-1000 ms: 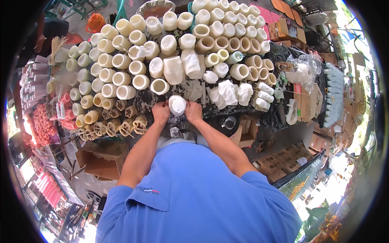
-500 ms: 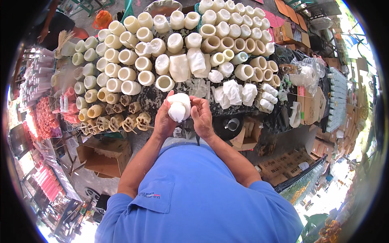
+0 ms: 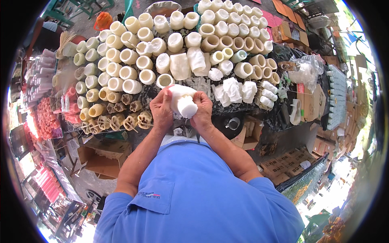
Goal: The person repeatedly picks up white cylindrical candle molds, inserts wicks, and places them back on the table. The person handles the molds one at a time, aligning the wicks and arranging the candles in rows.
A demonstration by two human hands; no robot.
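Between my two hands, at the near edge of the crowded table, is a white wax piece (image 3: 185, 104) with a smooth rounded end toward me and a broader, folded-looking part behind. My left hand (image 3: 162, 112) grips its left side, thumb on top. On the other side my right hand (image 3: 202, 110) pinches it, fingers curled beneath and partly hidden. Just beyond stand a hollow cream wax cup (image 3: 165, 81) and a large whitish wax block (image 3: 180, 67). To the right lie crumpled-looking white wax pieces (image 3: 232, 90).
Rows of hollow wax cups (image 3: 129, 56) cover the table's far side. Pinkish pieces (image 3: 48, 117) are stacked at left. Below the table sits an open cardboard box (image 3: 103, 158). A dark round pan with a metal cup (image 3: 232, 124) is at my right, near clear plastic bags (image 3: 308, 73).
The white wax piece has turned and tipped, its rounded end now pointing toward me and to the right. My right hand has closed from spread fingers onto it; my left hand has shifted its grip.
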